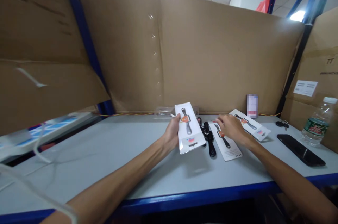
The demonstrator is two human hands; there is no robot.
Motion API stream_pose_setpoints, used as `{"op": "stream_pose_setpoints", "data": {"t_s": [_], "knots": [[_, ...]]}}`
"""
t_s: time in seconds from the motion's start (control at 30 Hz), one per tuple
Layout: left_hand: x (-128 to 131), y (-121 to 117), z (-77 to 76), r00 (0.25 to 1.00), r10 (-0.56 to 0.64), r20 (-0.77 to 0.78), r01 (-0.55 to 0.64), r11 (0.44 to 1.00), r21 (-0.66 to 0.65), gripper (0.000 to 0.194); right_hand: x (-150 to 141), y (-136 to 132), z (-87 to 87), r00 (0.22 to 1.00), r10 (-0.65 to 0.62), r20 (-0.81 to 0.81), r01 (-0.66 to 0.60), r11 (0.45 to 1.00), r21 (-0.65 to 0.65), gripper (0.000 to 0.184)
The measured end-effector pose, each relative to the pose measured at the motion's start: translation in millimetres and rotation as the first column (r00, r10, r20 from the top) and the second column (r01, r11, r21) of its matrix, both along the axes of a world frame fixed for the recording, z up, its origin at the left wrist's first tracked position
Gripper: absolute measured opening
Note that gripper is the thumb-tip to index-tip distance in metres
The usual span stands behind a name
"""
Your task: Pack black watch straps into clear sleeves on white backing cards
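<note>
My left hand [172,133] grips a white packaging card [188,128] with a black watch strap printed or mounted on it, holding it tilted above the grey table [111,153]. My right hand [232,128] rests palm down on a second white card [225,141] lying flat, fingers curled at its top edge. A third card [250,124] lies just beyond the right hand. Between the held card and the second card lie loose black straps [210,141].
A black phone [301,150] lies face down at the right, with a water bottle [318,122] and a small black item [282,124] near it. Cardboard sheets wall the back and sides. A white cable [39,196] crosses the left foreground. The table's blue edge runs along the front.
</note>
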State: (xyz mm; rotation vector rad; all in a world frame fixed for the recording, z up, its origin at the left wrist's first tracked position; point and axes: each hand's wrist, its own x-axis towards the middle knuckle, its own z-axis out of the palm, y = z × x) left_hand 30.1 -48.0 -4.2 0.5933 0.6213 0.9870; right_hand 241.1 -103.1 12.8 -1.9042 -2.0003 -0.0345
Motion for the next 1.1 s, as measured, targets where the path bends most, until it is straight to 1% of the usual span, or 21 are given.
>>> {"op": "stream_pose_setpoints", "data": {"t_s": [0.03,0.07,0.1,0.13,0.17,0.2,0.27,0.33,0.37,0.4,0.43,0.47,0.53,0.57,0.6,0.63,0.7,0.77,0.87,1.0,1.1], "knots": [[2,-1,-0.8,1.000,-0.022,-0.014,0.022,1.000,0.002,0.056,-3,-1,1.9,0.979,0.078,-0.190,-0.086,0.996,-0.038,0.039],[4,-2,-1.9,0.999,-0.045,-0.025,0.045,0.999,0.001,0.058,-7,-3,2.8,0.907,0.152,-0.393,-0.204,0.975,-0.092,0.041],[6,-4,-3.3,0.997,-0.069,-0.035,0.069,0.998,-0.004,0.059,-12,-5,2.5,0.793,0.193,-0.577,-0.327,0.935,-0.136,0.042],[9,-7,-4.9,0.994,-0.099,-0.043,0.099,0.995,-0.010,0.060,-18,-7,1.0,0.669,0.196,-0.717,-0.427,0.891,-0.154,0.041],[11,-9,-6.6,0.990,-0.131,-0.054,0.131,0.991,-0.015,0.060,-23,-9,-1.3,0.561,0.174,-0.810,-0.486,0.861,-0.151,0.039],[13,-13,-8.1,0.985,-0.161,-0.068,0.160,0.987,-0.009,0.059,-28,-10,-3.9,0.478,0.146,-0.866,-0.509,0.849,-0.138,0.036],[16,-18,-9.5,0.975,-0.200,-0.099,0.205,0.978,0.049,0.055,-32,-10,-7.7,0.374,0.098,-0.922,-0.495,0.862,-0.109,0.029],[17,-23,-8.2,0.971,-0.214,-0.109,0.230,0.959,0.166,0.050,-27,-6,-6.2,0.318,0.068,-0.946,-0.463,0.882,-0.092,0.023],[18,-25,-6.8,0.968,-0.228,-0.104,0.247,0.941,0.230,0.050,-20,-3,-2.9,0.310,0.065,-0.948,-0.447,0.891,-0.085,0.020],[18,-27,-5.2,0.963,-0.248,-0.103,0.267,0.920,0.287,0.050,-11,0,1.9,0.321,0.074,-0.944,-0.427,0.901,-0.074,0.018],[18,-29,-3.8,0.959,-0.260,-0.114,0.283,0.901,0.328,0.052,1,3,7.8,0.355,0.094,-0.930,-0.401,0.914,-0.060,0.017],[18,-30,-2.8,0.956,-0.257,-0.139,0.290,0.888,0.356,0.053,15,5,14.3,0.415,0.126,-0.901,-0.378,0.925,-0.045,0.016],[17,-30,-2.2,0.954,-0.201,-0.221,0.274,0.883,0.381,0.050,47,11,26.4,0.590,0.217,-0.778,-0.317,0.948,0.024,0.015],[16,-30,-2.5,0.954,-0.158,-0.256,0.252,0.884,0.393,0.047,63,14,31.0,0.686,0.228,-0.691,-0.267,0.962,0.052,0.015],[15,-29,-2.9,0.953,-0.118,-0.279,0.227,0.886,0.403,0.043,79,17,34.2,0.774,0.198,-0.601,-0.214,0.976,0.044,0.015],[13,-27,-3.5,0.953,-0.085,-0.291,0.205,0.888,0.411,0.038,93,19,35.8,0.848,0.136,-0.513,-0.155,0.988,0.006,0.017],[11,-23,-4.3,0.956,-0.024,-0.292,0.152,0.894,0.421,0.032,115,26,34.5,0.938,-0.012,-0.345,-0.025,0.994,-0.104,0.019],[9,-18,-4.9,0.956,0.045,-0.289,0.085,0.903,0.422,0.028,129,31,28.6,0.962,-0.120,-0.245,0.072,0.978,-0.195,0.018],[8,-13,-7.4,0.945,0.116,-0.306,0.016,0.917,0.399,0.025,137,39,16.4,0.962,-0.181,-0.203,0.126,0.958,-0.258,0.015],[10,-11,-13.6,0.932,0.115,-0.344,0.030,0.921,0.389,0.027,143,44,4.2,0.961,-0.249,-0.116,0.207,0.933,-0.293,0.015],[12,-11,-17.2,0.929,0.099,-0.355,0.059,0.910,0.410,0.031,146,44,3.6,0.957,-0.287,-0.042,0.267,0.927,-0.262,0.018]]}}
